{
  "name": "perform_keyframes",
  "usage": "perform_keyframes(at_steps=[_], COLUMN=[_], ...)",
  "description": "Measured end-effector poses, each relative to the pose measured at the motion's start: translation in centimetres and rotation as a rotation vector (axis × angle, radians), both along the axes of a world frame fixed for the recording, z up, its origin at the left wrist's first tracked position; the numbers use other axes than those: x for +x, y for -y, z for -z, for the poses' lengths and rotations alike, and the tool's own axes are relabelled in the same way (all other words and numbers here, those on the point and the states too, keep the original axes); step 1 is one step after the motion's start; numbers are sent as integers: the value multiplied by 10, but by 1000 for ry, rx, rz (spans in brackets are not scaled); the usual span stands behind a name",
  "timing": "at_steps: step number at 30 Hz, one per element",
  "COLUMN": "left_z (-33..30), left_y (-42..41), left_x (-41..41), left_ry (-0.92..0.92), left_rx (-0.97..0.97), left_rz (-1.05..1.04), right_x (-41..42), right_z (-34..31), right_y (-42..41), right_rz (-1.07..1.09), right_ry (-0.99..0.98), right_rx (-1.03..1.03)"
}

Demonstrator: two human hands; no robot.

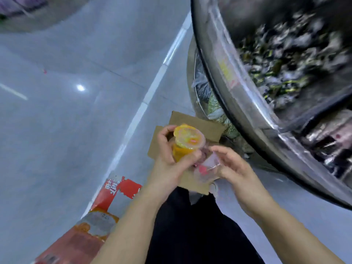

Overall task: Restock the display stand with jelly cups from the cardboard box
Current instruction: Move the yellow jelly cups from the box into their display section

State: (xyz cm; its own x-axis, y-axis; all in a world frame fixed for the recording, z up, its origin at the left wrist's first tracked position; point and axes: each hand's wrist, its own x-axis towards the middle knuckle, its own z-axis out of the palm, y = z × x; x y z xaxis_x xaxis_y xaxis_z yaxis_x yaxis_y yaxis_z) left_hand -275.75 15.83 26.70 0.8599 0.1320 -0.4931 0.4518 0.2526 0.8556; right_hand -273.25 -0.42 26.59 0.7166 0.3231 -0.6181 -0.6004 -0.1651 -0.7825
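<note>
My left hand (pixel 169 149) grips an orange jelly cup (pixel 185 142) with a yellow film lid, held upright above the open cardboard box (pixel 192 122). My right hand (pixel 231 166) holds a second, clear pinkish jelly cup (pixel 206 168) tilted on its side, close to the orange one. The box's brown flaps show behind and below both hands. The round display stand (pixel 247 103) curves along the right, its bins blurred and filled with dark wrapped goods.
A red and orange printed carton (pixel 91 221) lies on the grey tiled floor at lower left. A white floor stripe (pixel 144 100) runs diagonally past the box. My dark trousers fill the bottom centre. Bagged green goods sit under the stand.
</note>
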Motion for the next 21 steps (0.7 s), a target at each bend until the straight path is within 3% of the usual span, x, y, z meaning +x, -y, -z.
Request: perform_keyframes(at_steps=[4,8,12,16,21], left_z=[-100,-165,-207,-228,-249], left_y=[4,23,65,109,173], left_x=[32,64,87,96,102], left_ry=[208,455,607,627,757], left_rx=[-18,151,202,28,148], left_rz=[234,412,524,728,700], right_x=[23,27,14,6,17], right_z=[-123,-191,-229,-253,-269], right_y=[20,38,67,107,170], right_rz=[182,443,525,606,656], right_ry=[174,382,611,761,767], right_rx=[62,44,-171,-303,-237])
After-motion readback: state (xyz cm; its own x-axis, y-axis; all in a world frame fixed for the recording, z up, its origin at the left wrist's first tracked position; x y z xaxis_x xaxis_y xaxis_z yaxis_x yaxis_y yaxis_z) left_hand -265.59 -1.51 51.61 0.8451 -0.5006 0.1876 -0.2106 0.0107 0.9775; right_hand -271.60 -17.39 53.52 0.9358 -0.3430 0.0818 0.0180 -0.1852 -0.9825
